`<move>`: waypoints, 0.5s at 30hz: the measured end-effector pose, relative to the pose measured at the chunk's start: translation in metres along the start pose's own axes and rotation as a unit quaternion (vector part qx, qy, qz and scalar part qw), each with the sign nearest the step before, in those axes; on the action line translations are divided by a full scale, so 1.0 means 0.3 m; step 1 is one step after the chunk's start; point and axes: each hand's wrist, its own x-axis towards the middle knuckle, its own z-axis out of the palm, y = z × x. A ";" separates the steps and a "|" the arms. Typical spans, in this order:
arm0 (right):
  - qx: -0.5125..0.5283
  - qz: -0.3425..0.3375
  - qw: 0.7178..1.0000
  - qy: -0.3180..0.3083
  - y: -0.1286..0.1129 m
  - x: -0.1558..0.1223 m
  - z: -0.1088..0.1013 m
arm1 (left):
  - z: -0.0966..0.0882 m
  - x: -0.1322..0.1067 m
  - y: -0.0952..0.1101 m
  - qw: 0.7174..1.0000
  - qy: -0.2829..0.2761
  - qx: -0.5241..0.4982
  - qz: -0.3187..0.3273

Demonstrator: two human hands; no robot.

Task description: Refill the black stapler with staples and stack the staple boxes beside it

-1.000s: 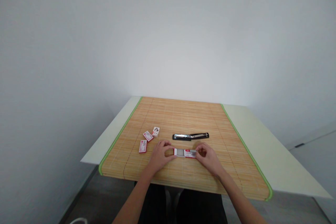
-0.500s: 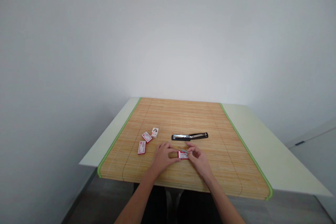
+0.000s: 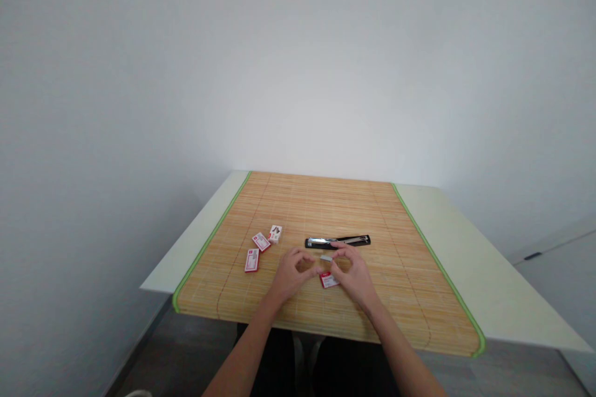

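Note:
A small grey strip of staples [image 3: 326, 258] sticks out to the left from between the thumb and fingers of my right hand [image 3: 352, 274]. Below it, a red-and-white staple box [image 3: 329, 280] lies on the mat, its right end partly covered by my right thumb. My left hand [image 3: 292, 272] is just left of that box, thumb and forefinger curved apart with nothing between them. Behind my right fingers rests a black stapler [image 3: 321, 242], folded wide open to show its metal channel.
To the left lie two more red-and-white boxes [image 3: 252, 260] and a white box with a stapler picture [image 3: 275, 234]. A bamboo mat [image 3: 321, 198] with green edges covers the middle of the white table [image 3: 465, 242]. A plain wall [image 3: 307, 62] stands behind.
My left fingers have come off the staple box. The staple strip has risen away from the box in my right hand, and the box is turned slightly and nearer to me.

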 end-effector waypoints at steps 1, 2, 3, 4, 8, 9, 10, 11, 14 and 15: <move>-0.022 -0.027 0.999 -0.001 -0.010 0.034 -0.011 | 0.003 0.008 -0.006 1.000 0.022 -0.005 -0.012; -0.040 -0.053 0.998 -0.008 -0.018 0.071 -0.018 | 0.008 0.018 -0.011 0.999 0.042 -0.003 -0.023; -0.056 -0.073 0.996 -0.014 -0.022 0.110 -0.022 | 0.013 0.030 -0.017 0.998 0.058 0.002 -0.030; -0.074 -0.089 0.993 -0.023 -0.023 0.147 -0.023 | 0.019 0.044 -0.022 0.997 0.068 0.010 -0.031; -0.125 -0.115 0.983 -0.062 -0.001 0.259 -0.004 | 0.038 0.094 -0.036 0.996 0.076 0.052 -0.008; -0.129 -0.118 0.982 -0.067 0.008 0.274 0.003 | 0.041 0.103 -0.039 0.995 0.075 0.063 -0.003; -0.130 -0.120 0.982 -0.071 0.016 0.286 0.009 | 0.044 0.109 -0.041 0.995 0.074 0.074 0.001; -0.130 -0.122 0.981 -0.074 0.024 0.293 0.014 | 0.047 0.113 -0.043 0.994 0.072 0.083 0.002; -0.134 -0.128 0.979 -0.085 0.042 0.303 0.028 | 0.051 0.118 -0.049 0.993 0.064 0.100 0.001; -0.135 -0.128 0.978 -0.089 0.047 0.305 0.032 | 0.052 0.118 -0.051 0.993 0.061 0.102 -0.001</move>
